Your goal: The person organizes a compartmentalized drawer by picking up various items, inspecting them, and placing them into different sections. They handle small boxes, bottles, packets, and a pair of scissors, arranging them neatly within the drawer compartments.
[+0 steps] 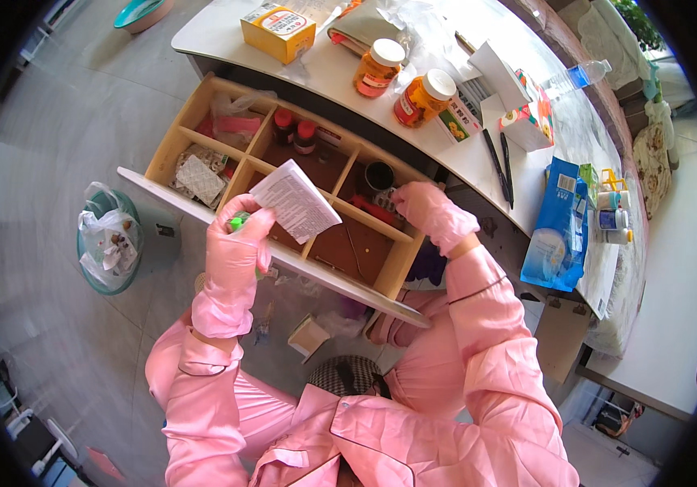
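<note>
My left hand (240,237), in a thin pink glove, grips a folded leaflet (297,204) with small print and a bright green object (238,221) partly hidden by the fingers. Both are above the front of an open wooden drawer (235,198) split into compartments. At the drawer's right end, my gloved right hand (424,210) has curled fingers beside a blister pack (384,199); whether it pinches anything is hidden. A dark round container (379,176) and a red item (368,207) lie in that compartment. Two red-capped bottles (295,133) stand in the back middle one.
On the desk (214,36) are a yellow box (278,31), two orange pill bottles (424,99), black pens (498,167), a tissue box (528,119) and a blue pouch (558,225). A lined bin (109,237) stands left of the drawer; an open carton (309,336) lies below.
</note>
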A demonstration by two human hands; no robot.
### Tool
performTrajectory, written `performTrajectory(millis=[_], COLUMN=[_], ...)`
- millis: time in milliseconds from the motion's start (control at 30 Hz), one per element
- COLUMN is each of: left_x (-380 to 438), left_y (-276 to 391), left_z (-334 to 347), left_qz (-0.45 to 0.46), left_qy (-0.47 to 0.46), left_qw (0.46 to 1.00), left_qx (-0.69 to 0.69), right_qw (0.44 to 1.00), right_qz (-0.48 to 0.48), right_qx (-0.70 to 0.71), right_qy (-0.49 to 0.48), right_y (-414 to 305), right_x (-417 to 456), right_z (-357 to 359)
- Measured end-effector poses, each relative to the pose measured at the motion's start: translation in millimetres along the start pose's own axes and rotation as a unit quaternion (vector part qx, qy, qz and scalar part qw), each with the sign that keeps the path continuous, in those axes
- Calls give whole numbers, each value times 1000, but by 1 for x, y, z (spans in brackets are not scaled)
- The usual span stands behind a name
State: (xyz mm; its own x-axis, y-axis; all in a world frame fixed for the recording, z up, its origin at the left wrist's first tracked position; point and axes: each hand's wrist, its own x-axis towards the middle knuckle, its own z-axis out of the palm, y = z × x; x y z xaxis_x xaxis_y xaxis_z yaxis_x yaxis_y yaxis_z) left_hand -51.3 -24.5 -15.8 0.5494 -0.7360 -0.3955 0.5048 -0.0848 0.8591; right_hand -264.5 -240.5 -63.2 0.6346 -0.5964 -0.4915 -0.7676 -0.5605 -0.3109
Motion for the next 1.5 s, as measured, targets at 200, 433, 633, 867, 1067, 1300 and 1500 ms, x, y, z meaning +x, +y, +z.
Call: performTrajectory(millis=[200, 433, 633, 867, 1067, 1300, 1500], left_x=[4, 6, 6, 4, -5, -6, -8], left_y=[5, 6, 8, 11, 9, 10, 16], left_z=[1, -4, -4, -12, 4, 7, 7], left_qz=[-13, -14, -7, 2, 40, -43, -10], left_qy=[3, -2, -9, 15, -26, -108, -114], left_qw=[1000, 1000, 1000, 1000, 999, 993, 992], left_qx=[-3, 8, -3, -8, -1, 17, -48], right_qw=[979, 980, 976, 976, 808, 823, 873], right_qz=[154, 151, 153, 217, -1, -191, -328], right_qx=[-106, -131, -155, -1, 572, 502, 259], right_qy=[-78, -4, 5, 11, 140, 186, 252], right_y=[33, 24, 36, -39, -66, -100, -105], right_x=[38, 49, 57, -12, -79, -79, -74], right_z=[38, 65, 68, -37, -33, -1, 8])
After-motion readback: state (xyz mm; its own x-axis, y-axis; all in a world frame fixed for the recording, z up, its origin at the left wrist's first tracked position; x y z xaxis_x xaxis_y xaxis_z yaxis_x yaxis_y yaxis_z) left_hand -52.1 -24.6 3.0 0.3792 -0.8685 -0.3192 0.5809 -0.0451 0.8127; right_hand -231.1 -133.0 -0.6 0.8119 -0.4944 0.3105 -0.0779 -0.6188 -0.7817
